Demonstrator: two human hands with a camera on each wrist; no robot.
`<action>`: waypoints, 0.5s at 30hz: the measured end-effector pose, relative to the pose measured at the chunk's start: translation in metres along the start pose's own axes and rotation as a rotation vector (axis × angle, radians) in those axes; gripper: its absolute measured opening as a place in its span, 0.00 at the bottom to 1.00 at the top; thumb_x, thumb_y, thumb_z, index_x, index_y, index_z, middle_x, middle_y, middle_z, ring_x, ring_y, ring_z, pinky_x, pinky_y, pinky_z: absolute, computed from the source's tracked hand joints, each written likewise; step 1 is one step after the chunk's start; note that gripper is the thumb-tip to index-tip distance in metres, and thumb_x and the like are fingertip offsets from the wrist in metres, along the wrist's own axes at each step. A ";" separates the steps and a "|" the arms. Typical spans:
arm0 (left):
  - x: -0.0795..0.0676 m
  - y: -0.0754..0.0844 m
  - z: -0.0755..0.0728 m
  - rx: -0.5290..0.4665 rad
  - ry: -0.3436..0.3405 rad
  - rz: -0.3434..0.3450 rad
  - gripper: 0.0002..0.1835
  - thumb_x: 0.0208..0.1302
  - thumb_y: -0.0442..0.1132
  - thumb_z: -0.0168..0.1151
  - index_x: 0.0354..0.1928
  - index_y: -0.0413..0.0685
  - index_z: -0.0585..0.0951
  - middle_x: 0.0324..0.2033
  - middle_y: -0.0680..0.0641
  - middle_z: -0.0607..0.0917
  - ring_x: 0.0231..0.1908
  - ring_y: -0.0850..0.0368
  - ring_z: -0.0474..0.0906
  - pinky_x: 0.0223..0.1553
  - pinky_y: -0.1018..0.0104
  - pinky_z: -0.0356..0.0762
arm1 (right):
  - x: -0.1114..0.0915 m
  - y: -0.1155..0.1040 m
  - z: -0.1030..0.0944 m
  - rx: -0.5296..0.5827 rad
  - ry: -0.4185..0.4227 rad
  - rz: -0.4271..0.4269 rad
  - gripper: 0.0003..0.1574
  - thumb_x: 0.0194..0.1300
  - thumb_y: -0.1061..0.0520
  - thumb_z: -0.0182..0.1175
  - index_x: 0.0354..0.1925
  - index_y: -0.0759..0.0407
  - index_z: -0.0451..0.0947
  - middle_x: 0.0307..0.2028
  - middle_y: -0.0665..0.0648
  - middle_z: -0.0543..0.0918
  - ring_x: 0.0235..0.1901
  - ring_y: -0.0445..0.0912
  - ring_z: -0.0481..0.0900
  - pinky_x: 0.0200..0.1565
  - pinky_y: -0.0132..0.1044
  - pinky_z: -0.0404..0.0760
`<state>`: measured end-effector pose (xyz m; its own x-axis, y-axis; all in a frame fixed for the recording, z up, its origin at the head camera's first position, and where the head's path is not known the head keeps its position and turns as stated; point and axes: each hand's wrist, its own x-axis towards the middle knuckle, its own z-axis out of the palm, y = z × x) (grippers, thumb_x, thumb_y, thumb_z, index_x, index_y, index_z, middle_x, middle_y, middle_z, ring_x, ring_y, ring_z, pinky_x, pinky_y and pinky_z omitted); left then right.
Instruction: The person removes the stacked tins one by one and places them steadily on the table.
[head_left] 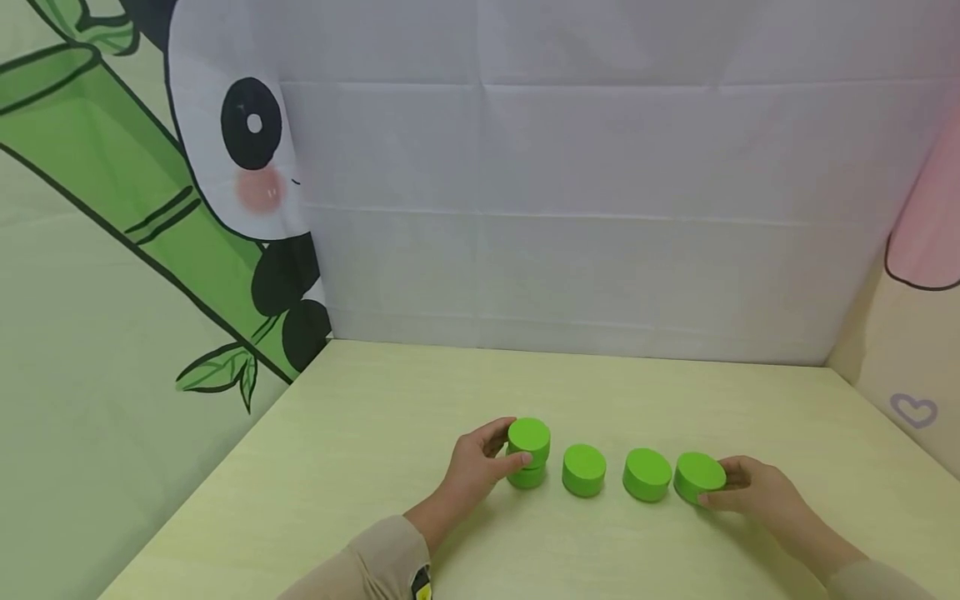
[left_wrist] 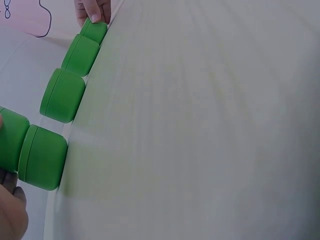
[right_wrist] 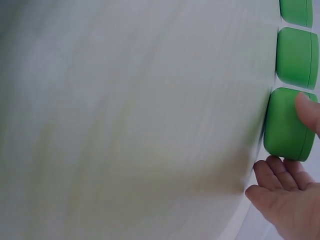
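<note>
Head view: left hand (head_left: pixel 477 460) grips the upper tub (head_left: pixel 529 435) on the lower tub (head_left: pixel 527 479), one pair apparently stacked, right hand (head_left: pixel 759 493) pinching the end tub (head_left: pixel 699 472) of three unstacked along the bench (head_left: pixel 390 417).

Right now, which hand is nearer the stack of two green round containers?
Left: the left hand grips the upper container of the stack; the right hand holds the rightmost container, away from the stack.
</note>
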<state>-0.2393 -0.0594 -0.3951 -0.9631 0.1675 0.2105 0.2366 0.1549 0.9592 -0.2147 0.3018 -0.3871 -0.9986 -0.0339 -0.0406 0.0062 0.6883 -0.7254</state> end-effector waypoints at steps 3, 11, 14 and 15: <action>0.000 -0.001 0.000 0.007 0.000 0.004 0.31 0.52 0.36 0.69 0.59 0.39 0.72 0.55 0.41 0.77 0.59 0.46 0.70 0.63 0.54 0.64 | 0.000 0.001 0.001 -0.009 0.001 0.007 0.42 0.49 0.51 0.71 0.53 0.75 0.67 0.45 0.65 0.81 0.46 0.56 0.77 0.49 0.52 0.75; 0.000 -0.003 -0.001 0.004 -0.005 0.006 0.31 0.52 0.36 0.69 0.60 0.39 0.72 0.56 0.40 0.77 0.59 0.45 0.70 0.63 0.54 0.65 | -0.001 0.002 0.001 -0.006 -0.011 -0.004 0.44 0.48 0.52 0.71 0.55 0.76 0.65 0.46 0.67 0.80 0.47 0.58 0.76 0.49 0.55 0.74; 0.000 -0.003 -0.001 0.005 -0.006 0.008 0.31 0.52 0.36 0.69 0.59 0.39 0.72 0.55 0.40 0.77 0.59 0.45 0.70 0.62 0.54 0.66 | -0.001 0.002 0.002 0.001 -0.025 -0.008 0.46 0.48 0.52 0.71 0.57 0.77 0.63 0.47 0.68 0.79 0.48 0.58 0.76 0.50 0.55 0.75; 0.001 -0.004 -0.001 0.005 -0.007 0.009 0.31 0.52 0.36 0.69 0.59 0.39 0.72 0.55 0.40 0.77 0.59 0.45 0.70 0.62 0.54 0.66 | -0.001 0.001 0.002 0.002 -0.031 -0.010 0.47 0.49 0.52 0.71 0.57 0.77 0.62 0.47 0.68 0.79 0.48 0.59 0.76 0.50 0.55 0.75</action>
<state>-0.2413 -0.0614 -0.3987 -0.9601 0.1752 0.2178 0.2459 0.1586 0.9562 -0.2135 0.3013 -0.3895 -0.9965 -0.0626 -0.0547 -0.0032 0.6867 -0.7270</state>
